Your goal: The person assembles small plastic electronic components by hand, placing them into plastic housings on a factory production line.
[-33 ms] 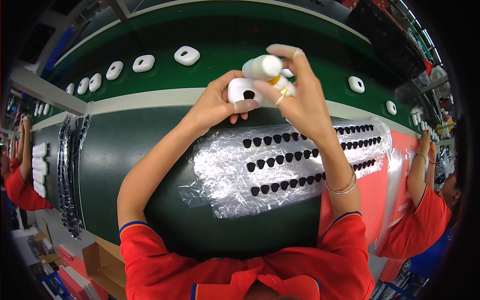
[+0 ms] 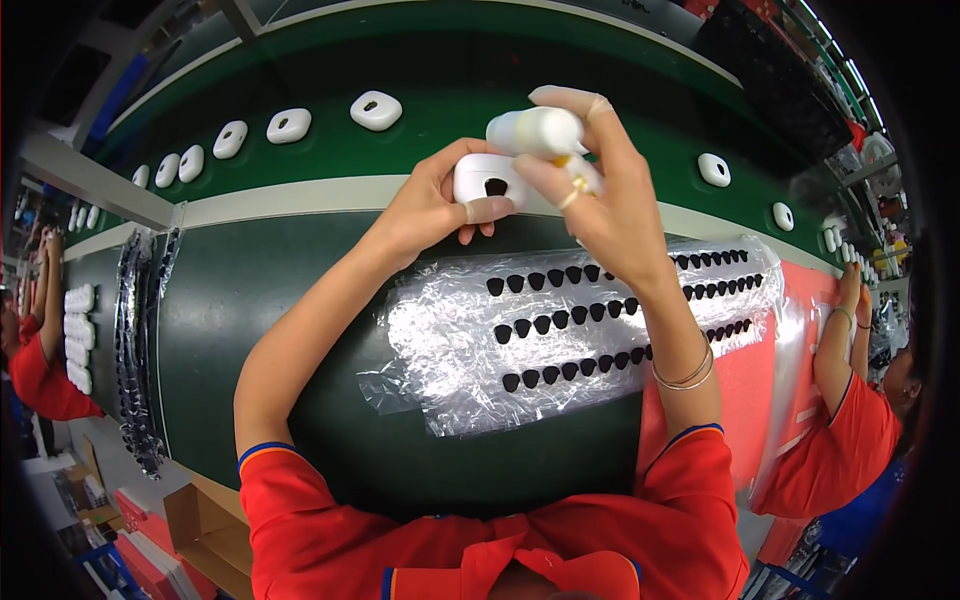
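My left hand grips a small white rounded case with a black opening in its face, held over the near edge of the green belt. My right hand holds a small white squeeze bottle tilted over, its yellowish tip close to the case's right side. Both hands are raised above a clear plastic sheet that lies on the dark green table. Three rows of small black pieces sit on that sheet. My right wrist carries thin bangles.
More white cases ride in a row on the green conveyor belt behind my hands. A person in red works at the far right, another at the far left. Stacked white parts and black strips lie at the left.
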{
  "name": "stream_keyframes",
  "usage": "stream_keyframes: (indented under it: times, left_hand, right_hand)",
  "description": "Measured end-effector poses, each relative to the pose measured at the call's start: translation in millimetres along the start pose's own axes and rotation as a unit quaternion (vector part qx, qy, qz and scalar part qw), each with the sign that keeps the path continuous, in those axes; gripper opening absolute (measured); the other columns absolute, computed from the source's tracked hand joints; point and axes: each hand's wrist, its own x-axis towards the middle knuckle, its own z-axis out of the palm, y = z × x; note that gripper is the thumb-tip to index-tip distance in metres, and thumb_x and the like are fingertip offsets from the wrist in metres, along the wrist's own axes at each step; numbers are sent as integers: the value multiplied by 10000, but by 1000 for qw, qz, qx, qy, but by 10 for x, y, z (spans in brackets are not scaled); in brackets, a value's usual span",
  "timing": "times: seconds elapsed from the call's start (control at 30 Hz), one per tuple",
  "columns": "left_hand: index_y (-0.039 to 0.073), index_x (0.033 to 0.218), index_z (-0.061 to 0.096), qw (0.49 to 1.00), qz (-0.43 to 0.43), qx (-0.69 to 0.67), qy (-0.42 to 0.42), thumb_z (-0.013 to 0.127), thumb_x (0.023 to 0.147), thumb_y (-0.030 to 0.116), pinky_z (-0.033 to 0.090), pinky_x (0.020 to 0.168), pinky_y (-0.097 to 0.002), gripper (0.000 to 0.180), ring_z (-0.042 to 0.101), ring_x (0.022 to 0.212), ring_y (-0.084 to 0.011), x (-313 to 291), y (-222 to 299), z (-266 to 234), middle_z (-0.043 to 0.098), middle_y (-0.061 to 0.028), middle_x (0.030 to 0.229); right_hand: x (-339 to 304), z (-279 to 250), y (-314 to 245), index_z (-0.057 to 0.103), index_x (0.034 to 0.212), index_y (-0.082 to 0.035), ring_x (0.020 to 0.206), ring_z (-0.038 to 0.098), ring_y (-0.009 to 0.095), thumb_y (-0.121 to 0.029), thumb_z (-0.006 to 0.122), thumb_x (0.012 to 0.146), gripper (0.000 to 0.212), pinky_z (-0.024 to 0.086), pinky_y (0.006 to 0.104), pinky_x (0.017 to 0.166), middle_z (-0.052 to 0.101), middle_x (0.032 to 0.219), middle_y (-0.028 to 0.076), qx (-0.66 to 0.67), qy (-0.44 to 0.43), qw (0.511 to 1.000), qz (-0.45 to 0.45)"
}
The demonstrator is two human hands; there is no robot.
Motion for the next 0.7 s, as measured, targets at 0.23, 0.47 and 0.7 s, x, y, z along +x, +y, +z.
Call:
stream_keyframes:
  times: [0.23, 0.47, 0.7]
  left_hand:
    - [41, 1104, 457, 1000, 25, -8, -14, 681, 726, 101, 398, 438, -187, 443, 545, 583, -90, 33, -94, -117, 567, -34, 770]
    - [54, 1121, 468, 994, 70, 79, 4, 711, 706, 150, 460, 570, -235, 491, 568, 690, -130, 193, -186, -168, 579, -46, 831]
    - [69, 1198, 464, 808, 164, 536, 183, 726, 636, 285, 394, 862, -383, 657, 474, 1023, -301, 346, -451, -525, 541, -166, 1073]
  right_hand:
    - [-51, 69, 62, 521, 1044, -41, 764, 628, 320, -220, 615, 789, 325, 474, 331, 659, 628, 788, 150, -48, -137, 986, 83]
    - [8, -103, -44, 554, 1022, -19, 732, 543, 123, -188, 653, 758, 328, 449, 265, 655, 591, 844, 49, -33, -63, 990, 119]
    - [-93, 60, 134, 633, 794, 24, 603, 598, 247, -251, 746, 632, 338, 458, 314, 598, 610, 661, 154, -166, -265, 930, 193]
